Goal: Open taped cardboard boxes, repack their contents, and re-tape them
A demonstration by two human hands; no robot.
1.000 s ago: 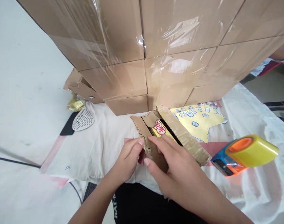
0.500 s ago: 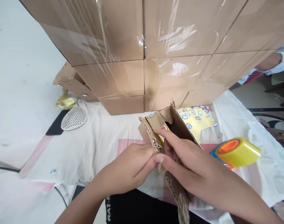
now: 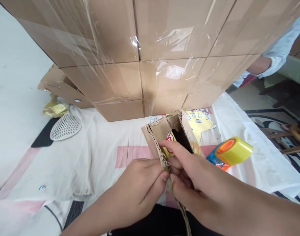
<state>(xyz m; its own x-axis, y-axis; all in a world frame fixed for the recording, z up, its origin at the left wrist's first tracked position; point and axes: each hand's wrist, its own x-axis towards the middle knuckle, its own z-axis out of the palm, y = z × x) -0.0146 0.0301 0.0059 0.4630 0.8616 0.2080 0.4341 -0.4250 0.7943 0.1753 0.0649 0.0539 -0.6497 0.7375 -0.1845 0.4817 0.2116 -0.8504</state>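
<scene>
A small cardboard box (image 3: 153, 144) with torn, ragged edges is tilted in front of me, its open side facing up. My left hand (image 3: 142, 183) is closed on the box's near torn edge, thumb and fingers pinching it from the left. From the right, my right hand (image 3: 191, 178) grips the same edge close to the left thumb, its index finger lying along the inside wall. Inside the box shows part of a yellow wrapper (image 3: 170, 137) with a red and white mark. A strip of torn cardboard (image 3: 183, 213) hangs below my hands.
A wall of taped cardboard boxes (image 3: 117, 82) stands behind. At right lies a tape dispenser (image 3: 236, 152) with a yellow roll; a yellow printed sheet (image 3: 205, 122) is behind it. Left are a white perforated object (image 3: 66, 127) and an open carton (image 3: 73, 93). Another person's sleeve (image 3: 279, 49) shows at right.
My view has shifted, so the surroundings sit further left. My hands stay on the torn edge, the thumbs slightly lower, and more of the wrapper inside shows.
</scene>
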